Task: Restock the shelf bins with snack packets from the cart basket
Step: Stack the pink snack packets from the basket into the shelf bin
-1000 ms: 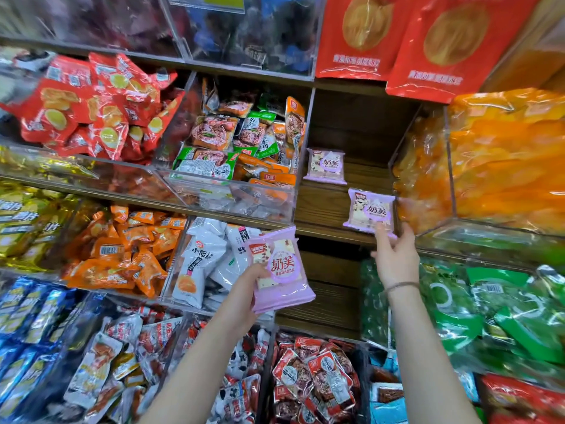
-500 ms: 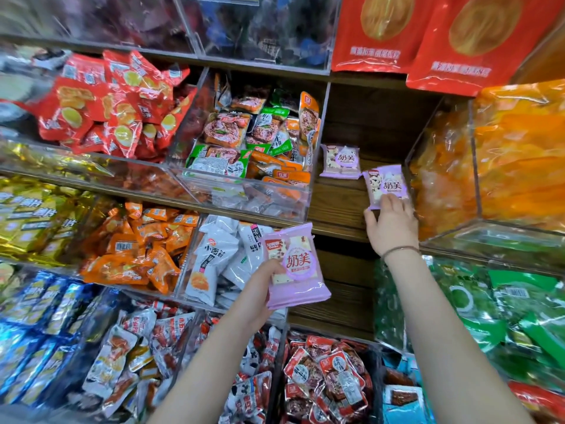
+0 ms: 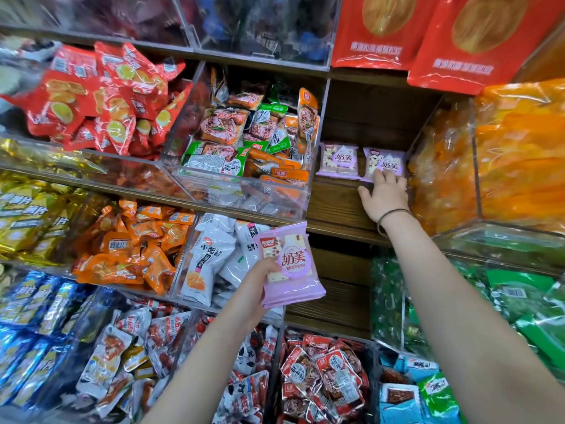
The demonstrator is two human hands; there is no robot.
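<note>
My left hand (image 3: 256,287) grips a stack of pink snack packets (image 3: 290,264) in front of the middle shelf. My right hand (image 3: 383,192) reaches deep into a bare wooden shelf bay (image 3: 336,206), fingertips resting on the lower edge of a pink packet (image 3: 385,162) that stands upright against the back. A second pink packet (image 3: 338,160) stands just left of it, untouched. The cart basket is out of sight.
Clear acrylic bins flank the wooden bay: mixed green and orange packets (image 3: 253,142) on the left, orange packets (image 3: 516,160) on the right. Red packets (image 3: 101,96), white packets (image 3: 211,261) and green bags (image 3: 516,301) fill the other bins. Large red bags (image 3: 428,35) hang above.
My right hand carried a pink packet from the shelf's front edge to the back and stood it beside the first one. The left hand kept holding its stack.
</note>
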